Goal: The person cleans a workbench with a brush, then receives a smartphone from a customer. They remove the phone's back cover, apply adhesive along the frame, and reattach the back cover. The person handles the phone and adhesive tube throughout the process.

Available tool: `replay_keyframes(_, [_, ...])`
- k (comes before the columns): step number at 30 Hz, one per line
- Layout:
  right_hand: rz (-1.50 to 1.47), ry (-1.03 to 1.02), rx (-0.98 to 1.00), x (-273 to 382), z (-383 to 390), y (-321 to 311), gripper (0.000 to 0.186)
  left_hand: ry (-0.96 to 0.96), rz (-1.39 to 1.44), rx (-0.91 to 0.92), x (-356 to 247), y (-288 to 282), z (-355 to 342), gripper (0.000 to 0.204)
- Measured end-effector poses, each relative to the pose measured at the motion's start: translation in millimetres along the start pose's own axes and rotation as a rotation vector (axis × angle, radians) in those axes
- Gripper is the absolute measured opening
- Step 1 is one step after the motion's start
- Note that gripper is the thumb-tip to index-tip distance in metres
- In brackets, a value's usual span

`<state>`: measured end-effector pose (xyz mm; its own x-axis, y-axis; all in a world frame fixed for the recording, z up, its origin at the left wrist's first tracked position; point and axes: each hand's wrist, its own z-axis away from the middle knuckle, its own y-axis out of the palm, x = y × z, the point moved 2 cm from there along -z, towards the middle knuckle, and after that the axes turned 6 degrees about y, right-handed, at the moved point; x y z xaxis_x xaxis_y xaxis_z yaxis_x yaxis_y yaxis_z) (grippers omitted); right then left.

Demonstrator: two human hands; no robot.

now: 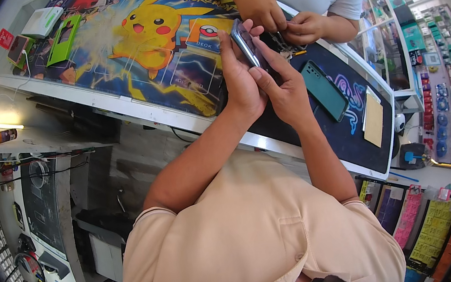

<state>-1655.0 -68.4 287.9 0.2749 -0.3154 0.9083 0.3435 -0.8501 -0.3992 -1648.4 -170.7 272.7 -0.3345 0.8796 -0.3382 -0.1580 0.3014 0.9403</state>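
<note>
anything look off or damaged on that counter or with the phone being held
Nothing stands out. The left hand and right hand hold a phone edge-on, so its screen can't be judged. The teal phone and tan card lie flat on the dark mat, undamaged as far as shows.

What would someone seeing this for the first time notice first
First, the big bright counter mat with a yellow cartoon creature, spread across the upper left. At the centre, the person's left hand and right hand together hold a phone up above the counter. Just beyond, another person's hands work on something small, and a dark teal phone lies on the black mat to the right.
</note>
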Motion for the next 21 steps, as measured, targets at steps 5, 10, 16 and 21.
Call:
replay_keyframes(5, [-0.154,0.055,0.004,-2.2,-2.7,-0.8,0.063,0.020,0.008,0.021,0.9,-1.3,-2.2,0.072])
replay_keyframes(10, [-0.247,0.072,0.017,-6.9,-4.5,-2.5,0.067,0.016,0.015,-0.010,-0.2,-0.1,-0.3,0.072])
replay_keyframes(16, [-0.306,0.066,0.020,-10.3,-6.2,-3.7,0.071,0.032,-0.061,0.005,-0.6,3.3,2.6,0.076])
replay_keyframes(21, [-0.357,0.026,0.022,-10.1,-2.5,-7.7,0.072,0.060,-0.157,0.114,-6.3,4.6,7.2,0.075])
